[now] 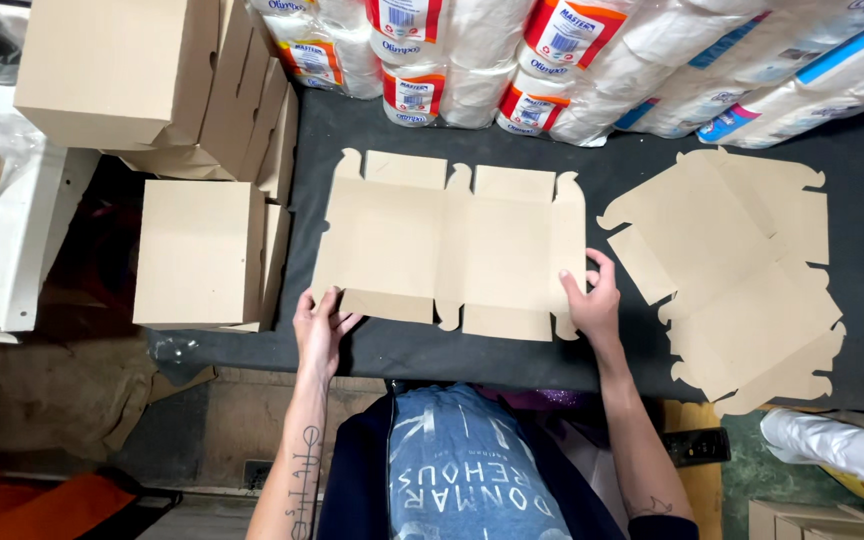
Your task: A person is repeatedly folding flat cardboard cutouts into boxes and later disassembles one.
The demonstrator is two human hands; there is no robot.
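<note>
A flat, die-cut brown cardboard box blank (452,245) lies unfolded on the dark table (622,165). My left hand (320,325) touches its near left corner with the fingers spread over the edge. Gripping the blank's near right edge is my right hand (592,300), thumb on top. A loose stack of more flat blanks (742,270) lies to the right of my right hand.
Folded cardboard boxes (197,250) are piled at the left, with a larger stack (152,70) behind. Wrapped packs of paper rolls (572,60) line the table's far edge. A roll of clear plastic (842,445) lies at the near right.
</note>
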